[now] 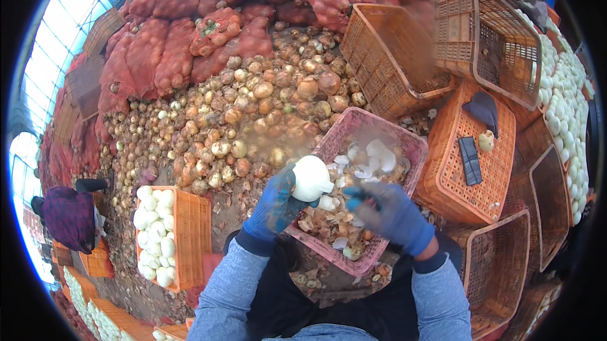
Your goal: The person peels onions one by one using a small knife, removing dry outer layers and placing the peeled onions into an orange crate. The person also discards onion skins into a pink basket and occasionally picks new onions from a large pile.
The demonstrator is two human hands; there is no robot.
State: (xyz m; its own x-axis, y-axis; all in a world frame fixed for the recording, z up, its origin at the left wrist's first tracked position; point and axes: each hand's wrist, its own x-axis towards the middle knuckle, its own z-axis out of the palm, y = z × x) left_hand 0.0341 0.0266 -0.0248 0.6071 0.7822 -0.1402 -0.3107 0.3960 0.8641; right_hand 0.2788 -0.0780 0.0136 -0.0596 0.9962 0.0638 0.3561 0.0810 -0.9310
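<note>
A peeled white onion [310, 179] rests in my left hand [277, 203], which wears a dirty blue work glove. The fingers wrap its left side and underside, and a short pale stub points right. My right hand [393, 217], in a matching glove, is curled and motion-blurred just right of the onion, apart from it. Whether it holds a small tool is hidden by the blur. Below both hands stands a pink plastic crate [341, 265] between my knees. Onion skins [315, 225] and white peeled layers [379, 156] lie inside it.
Unpeeled onions [227, 127] cover the ground ahead, backed by red mesh sacks [161, 52]. An orange crate of peeled onions [192, 241] stands left. On the right, an upturned orange crate [455, 189] bears a dark flat object [469, 161]; more crates [498, 265] surround it. Another person [68, 217] is far left.
</note>
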